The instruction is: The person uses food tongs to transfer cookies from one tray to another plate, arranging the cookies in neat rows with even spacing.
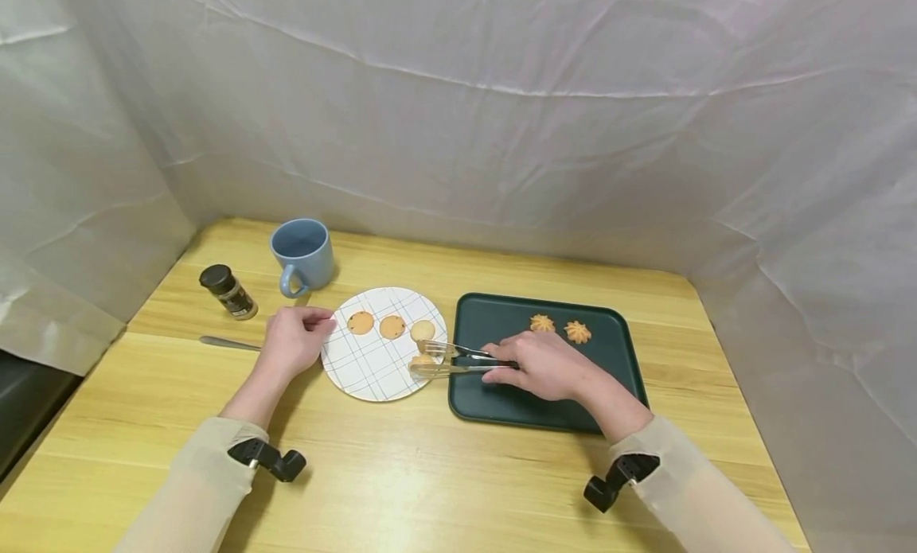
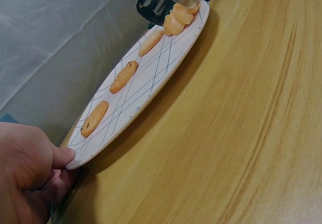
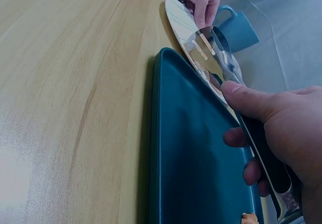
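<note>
My left hand pinches the left edge of a white plate with crossing blue lines. In my right hand are metal tongs, gripped over the dark green tray. Their ends reach over the plate's right side, by a ridged piped cookie; whether they touch it I cannot tell. Two round cookies with dark specks and a plain pale cookie lie in a row on the plate. On the tray lie two star-shaped piped cookies.
A blue mug stands behind the plate at the left. Beside it a black-capped spice jar lies tilted in view, with a metal utensil handle nearer my left hand. Pale hanging sheeting encloses the wooden table.
</note>
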`<action>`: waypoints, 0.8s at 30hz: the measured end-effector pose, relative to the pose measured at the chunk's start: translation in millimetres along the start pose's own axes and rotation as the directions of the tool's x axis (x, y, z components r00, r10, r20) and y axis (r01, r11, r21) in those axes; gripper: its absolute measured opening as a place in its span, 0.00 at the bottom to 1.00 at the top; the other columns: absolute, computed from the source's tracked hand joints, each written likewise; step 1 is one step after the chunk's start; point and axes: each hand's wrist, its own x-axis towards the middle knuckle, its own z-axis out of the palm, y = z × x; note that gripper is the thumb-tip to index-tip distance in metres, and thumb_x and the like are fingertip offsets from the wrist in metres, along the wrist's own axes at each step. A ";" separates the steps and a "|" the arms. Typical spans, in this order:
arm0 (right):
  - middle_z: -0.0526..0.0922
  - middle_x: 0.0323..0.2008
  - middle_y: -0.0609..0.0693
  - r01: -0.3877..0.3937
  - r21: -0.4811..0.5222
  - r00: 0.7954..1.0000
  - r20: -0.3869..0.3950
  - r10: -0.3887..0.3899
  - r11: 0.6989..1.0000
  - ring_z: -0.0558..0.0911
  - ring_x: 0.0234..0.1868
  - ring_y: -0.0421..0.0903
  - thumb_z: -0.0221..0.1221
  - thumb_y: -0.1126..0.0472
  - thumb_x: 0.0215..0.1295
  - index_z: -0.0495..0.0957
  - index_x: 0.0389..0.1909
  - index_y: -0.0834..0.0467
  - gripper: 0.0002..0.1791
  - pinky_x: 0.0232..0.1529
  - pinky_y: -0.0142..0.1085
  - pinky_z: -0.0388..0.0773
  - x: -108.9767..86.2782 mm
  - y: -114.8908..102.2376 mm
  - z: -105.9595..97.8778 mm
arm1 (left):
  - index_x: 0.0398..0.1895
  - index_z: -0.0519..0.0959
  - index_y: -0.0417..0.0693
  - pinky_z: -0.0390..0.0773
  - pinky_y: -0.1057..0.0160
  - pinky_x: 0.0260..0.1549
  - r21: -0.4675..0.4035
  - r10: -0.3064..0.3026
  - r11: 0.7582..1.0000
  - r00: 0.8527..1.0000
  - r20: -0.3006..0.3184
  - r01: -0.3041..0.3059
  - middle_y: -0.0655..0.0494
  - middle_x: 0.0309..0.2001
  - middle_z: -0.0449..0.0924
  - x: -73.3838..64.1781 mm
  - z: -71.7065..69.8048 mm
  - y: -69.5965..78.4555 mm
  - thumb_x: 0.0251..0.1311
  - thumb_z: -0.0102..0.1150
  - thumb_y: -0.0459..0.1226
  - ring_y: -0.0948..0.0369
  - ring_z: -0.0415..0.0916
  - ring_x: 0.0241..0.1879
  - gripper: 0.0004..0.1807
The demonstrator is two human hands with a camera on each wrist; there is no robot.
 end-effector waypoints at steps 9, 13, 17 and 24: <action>0.84 0.62 0.56 -0.004 -0.032 0.999 -0.039 0.003 0.999 0.88 0.52 0.51 0.57 0.38 0.78 0.80 0.70 0.54 0.31 0.47 0.48 0.84 0.2 -1.8 0.2 | 0.52 0.88 0.36 0.77 0.51 0.46 -0.003 -0.007 1.000 1.000 0.001 0.007 0.43 0.43 0.89 0.6 0.3 0.1 0.73 0.62 0.37 0.48 0.82 0.44 0.14; 0.85 0.60 0.55 -0.005 -0.039 0.998 -0.060 0.003 0.999 0.88 0.49 0.49 0.57 0.38 0.78 0.80 0.70 0.55 0.31 0.46 0.47 0.84 0.6 -0.9 2.7 | 0.52 0.88 0.36 0.77 0.51 0.46 -0.002 -0.008 1.000 1.000 0.001 0.008 0.43 0.43 0.89 0.7 0.1 0.3 0.73 0.62 0.37 0.48 0.82 0.44 0.14; 0.87 0.55 0.50 0.003 -0.050 0.997 -0.077 -0.007 0.999 0.84 0.36 0.39 0.57 0.38 0.78 0.80 0.70 0.55 0.32 0.34 0.39 0.80 1.6 0.5 5.5 | 0.52 0.88 0.36 0.77 0.51 0.46 0.001 -0.003 1.000 1.000 0.002 0.003 0.43 0.43 0.89 0.8 0.2 0.4 0.73 0.62 0.36 0.48 0.83 0.44 0.14; 0.88 0.53 0.48 -0.023 -0.038 0.994 -0.110 0.019 0.999 0.77 0.27 0.32 0.59 0.36 0.76 0.80 0.69 0.54 0.33 0.28 0.33 0.73 -2.2 -0.4 -0.1 | 0.52 0.88 0.36 0.77 0.50 0.47 -0.001 -0.012 1.000 1.000 0.004 0.012 0.42 0.43 0.89 0.4 -0.4 2.3 0.73 0.62 0.36 0.47 0.83 0.45 0.13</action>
